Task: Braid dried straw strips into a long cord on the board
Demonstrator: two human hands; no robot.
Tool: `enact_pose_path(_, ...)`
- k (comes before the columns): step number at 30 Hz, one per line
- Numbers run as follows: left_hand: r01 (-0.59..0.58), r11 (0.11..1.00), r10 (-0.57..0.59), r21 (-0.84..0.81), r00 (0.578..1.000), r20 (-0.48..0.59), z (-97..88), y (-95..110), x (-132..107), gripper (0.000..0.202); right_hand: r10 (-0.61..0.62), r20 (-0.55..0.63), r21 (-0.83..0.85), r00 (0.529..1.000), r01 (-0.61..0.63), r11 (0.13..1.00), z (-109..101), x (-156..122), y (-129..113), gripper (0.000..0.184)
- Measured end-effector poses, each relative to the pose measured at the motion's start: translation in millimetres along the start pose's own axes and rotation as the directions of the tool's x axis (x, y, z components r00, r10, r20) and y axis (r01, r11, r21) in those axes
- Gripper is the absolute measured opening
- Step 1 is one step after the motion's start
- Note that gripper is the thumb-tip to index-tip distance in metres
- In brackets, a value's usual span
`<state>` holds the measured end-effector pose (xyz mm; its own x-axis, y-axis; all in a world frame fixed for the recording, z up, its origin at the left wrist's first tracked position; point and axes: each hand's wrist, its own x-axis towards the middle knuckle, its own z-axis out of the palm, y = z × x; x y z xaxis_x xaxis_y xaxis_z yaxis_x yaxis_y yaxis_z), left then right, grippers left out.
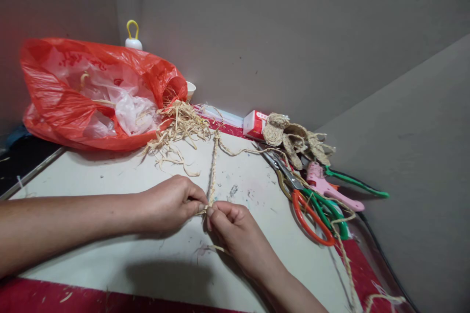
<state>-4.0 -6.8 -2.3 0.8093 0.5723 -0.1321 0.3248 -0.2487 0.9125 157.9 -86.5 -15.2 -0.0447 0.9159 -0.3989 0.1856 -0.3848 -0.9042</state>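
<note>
Grey walls, meeting in corners, behind one white board [264, 254] laid over red cloth [73, 296]. Braided straw cord [213, 166]: one straight length on the board's middle, near end at the fingers. Hands: two. Left hand [176, 203], thumb and forefinger closed in a pinch on the cord's near end; right hand [231, 225], thumb and forefinger pinched at the same spot, the two sets of fingertips just beside each other. Red plastic bag [55, 83]: one, mouth open, at the board's far left, crumpled white plastic [135, 112] inside. Loose straw [183, 122]: one heap, board's far edge, strands uncounted. Behind the board: one white cup [191, 89], one yellow loop [132, 29] on a white cap, one red-and-white packet [253, 124]. Woven straw pieces [293, 137]: one overlapping bunch, count unclear, beyond the board's right side. Scissors at the board's right: two pairs, one orange-handled [312, 222], one green-handled [343, 227]. Pink glue gun [326, 188]: one, beside them.
</note>
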Motion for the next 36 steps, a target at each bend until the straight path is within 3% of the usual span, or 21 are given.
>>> enact_pose_path(3,0.154,0.977,-0.144,-0.147,0.987,0.072,0.2,5,-3,0.025,-0.008,-0.032,-0.029,0.999,0.008,1.000,3,-2,-3,0.026)
enact_pose_path(7,0.310,0.878,-0.269,-0.365,0.950,0.161,14.4,10,-12,0.016,-0.014,-0.025,0.002,1.000,0.014,1.000,6,-4,-4,0.030)
enact_pose_path(11,0.229,0.910,-0.235,-0.346,0.972,0.027,31.9,9,-20,0.017,0.014,0.048,0.125,0.999,-0.020,0.992,8,-6,-3,0.040)
enact_pose_path(17,0.145,0.989,-0.142,0.010,0.979,-0.148,36.3,7,-21,0.009,0.014,0.059,0.227,0.998,-0.027,0.974,12,-8,-1,0.038)
enact_pose_path(20,0.112,0.990,-0.095,0.080,0.978,-0.185,39.7,7,-21,0.006,0.006,0.013,0.251,1.000,-0.009,0.968,15,-8,1,0.035)
enact_pose_path(24,0.136,0.990,-0.130,0.033,0.979,-0.155,38.2,14,-24,0.008,0.017,0.023,0.316,1.000,-0.023,0.949,15,-9,3,0.031)
enact_pose_path(28,0.178,0.982,-0.180,-0.070,0.983,-0.031,15.5,23,-20,0.014,0.031,0.067,0.435,0.997,-0.057,0.899,11,-10,4,0.028)
enact_pose_path(32,0.036,0.991,-0.072,-0.129,0.954,-0.291,-2.7,21,-10,0.018,0.064,0.103,0.484,0.993,-0.106,0.869,7,-9,1,0.028)
enact_pose_path(33,0.014,0.986,-0.063,-0.164,0.953,-0.295,-2.4,19,-7,0.019,0.067,0.110,0.486,0.992,-0.112,0.867,7,-9,0,0.029)
enact_pose_path(34,0.031,0.973,-0.088,-0.229,0.966,-0.241,-0.2,16,-6,0.019,0.065,0.119,0.487,0.991,-0.115,0.866,6,-8,0,0.029)
enact_pose_path(36,0.161,0.913,-0.177,-0.375,0.984,-0.007,7.1,11,-4,0.018,0.056,0.148,0.482,0.987,-0.121,0.868,4,-7,-2,0.031)
